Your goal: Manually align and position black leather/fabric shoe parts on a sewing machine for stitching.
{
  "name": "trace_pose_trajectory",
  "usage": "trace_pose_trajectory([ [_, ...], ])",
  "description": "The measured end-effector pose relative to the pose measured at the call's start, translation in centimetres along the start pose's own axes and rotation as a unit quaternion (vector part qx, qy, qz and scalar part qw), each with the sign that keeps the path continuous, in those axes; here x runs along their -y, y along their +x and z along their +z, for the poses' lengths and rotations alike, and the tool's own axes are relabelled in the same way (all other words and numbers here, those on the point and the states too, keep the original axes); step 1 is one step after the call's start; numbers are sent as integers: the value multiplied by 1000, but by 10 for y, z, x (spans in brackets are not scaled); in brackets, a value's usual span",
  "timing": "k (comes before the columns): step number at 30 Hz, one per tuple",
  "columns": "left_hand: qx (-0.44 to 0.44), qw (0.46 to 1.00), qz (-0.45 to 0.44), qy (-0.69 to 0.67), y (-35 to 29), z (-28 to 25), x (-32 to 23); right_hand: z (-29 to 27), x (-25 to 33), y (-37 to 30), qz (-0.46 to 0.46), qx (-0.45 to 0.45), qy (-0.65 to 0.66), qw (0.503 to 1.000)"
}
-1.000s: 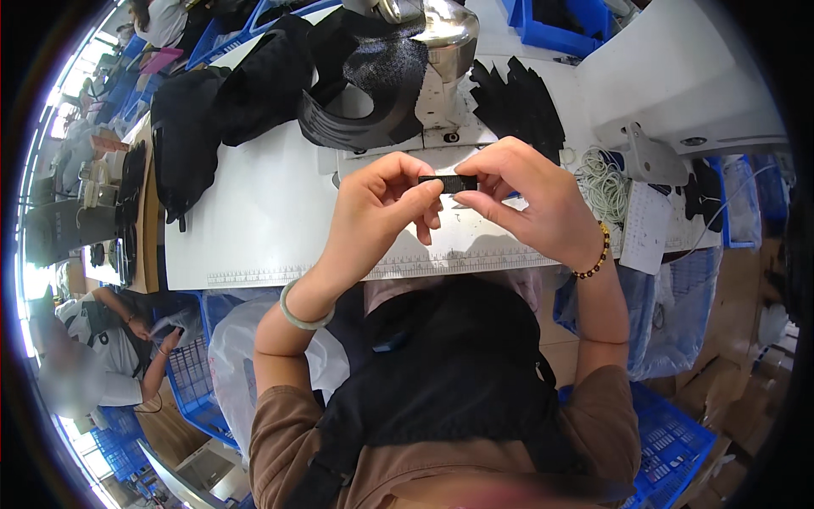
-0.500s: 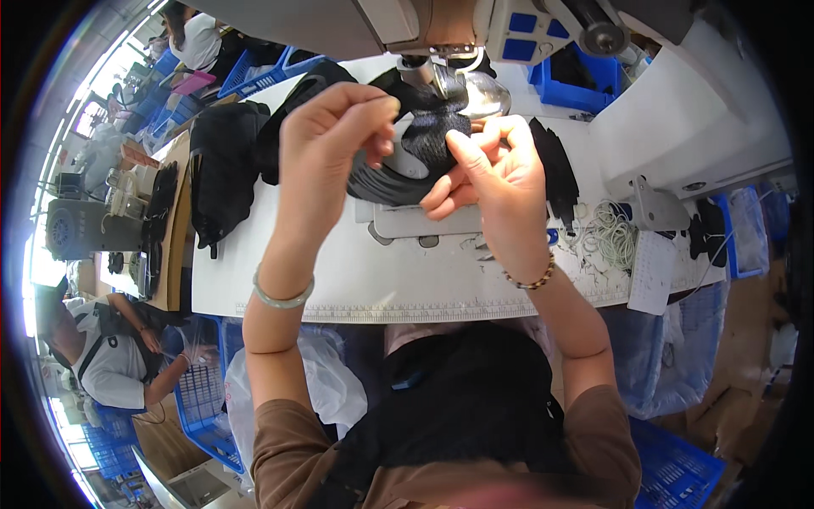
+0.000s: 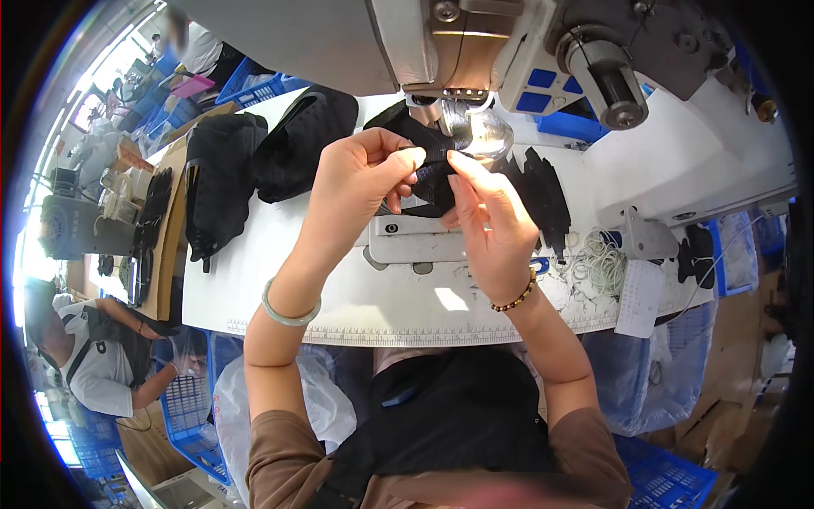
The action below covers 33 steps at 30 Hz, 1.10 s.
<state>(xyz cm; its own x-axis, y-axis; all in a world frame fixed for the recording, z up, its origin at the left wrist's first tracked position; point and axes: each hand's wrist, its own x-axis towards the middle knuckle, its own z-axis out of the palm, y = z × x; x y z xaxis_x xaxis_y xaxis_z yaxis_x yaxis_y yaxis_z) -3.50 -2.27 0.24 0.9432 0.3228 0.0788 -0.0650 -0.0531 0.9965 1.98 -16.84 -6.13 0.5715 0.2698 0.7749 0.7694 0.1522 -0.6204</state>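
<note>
Both forearms reach up over the white tabletop; the left hand and right hand pinch a black fabric strip with their fingers, just beneath the sewing machine.

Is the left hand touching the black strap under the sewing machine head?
Touching. The head view shows the left hand pinching the black strap between thumb and fingertips, opposite the right hand.

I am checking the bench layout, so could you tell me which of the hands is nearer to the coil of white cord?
The right hand is nearer: the coil of white cord lies just to its right. The left hand is farther left, beyond the right hand.
</note>
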Motion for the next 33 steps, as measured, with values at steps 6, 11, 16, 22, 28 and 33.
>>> trace_pose_trajectory([
  [6, 59, 995, -38, 71, 10, -5, -9, 0, -4, -2, -34, 4, -66, 997],
  [11, 84, 994, -67, 9, 16, -8, -10, -2, -8, 0, -45, 22, -50, 997],
  [16, 92, 994, -59, -29, 18, -8, -6, 4, -12, -8, 64, -14, 73, 995],
  [22, 97, 994, -55, -12, 19, -10, -8, -5, -13, 1, -77, 26, -53, 995],
  [28, 115, 990, -78, -14, 23, -13, -7, -4, -10, -1, -74, 8, -57, 996],
  [33, 132, 985, -97, -45, 26, -15, -10, -4, -10, -1, -70, 13, -64, 995],
])
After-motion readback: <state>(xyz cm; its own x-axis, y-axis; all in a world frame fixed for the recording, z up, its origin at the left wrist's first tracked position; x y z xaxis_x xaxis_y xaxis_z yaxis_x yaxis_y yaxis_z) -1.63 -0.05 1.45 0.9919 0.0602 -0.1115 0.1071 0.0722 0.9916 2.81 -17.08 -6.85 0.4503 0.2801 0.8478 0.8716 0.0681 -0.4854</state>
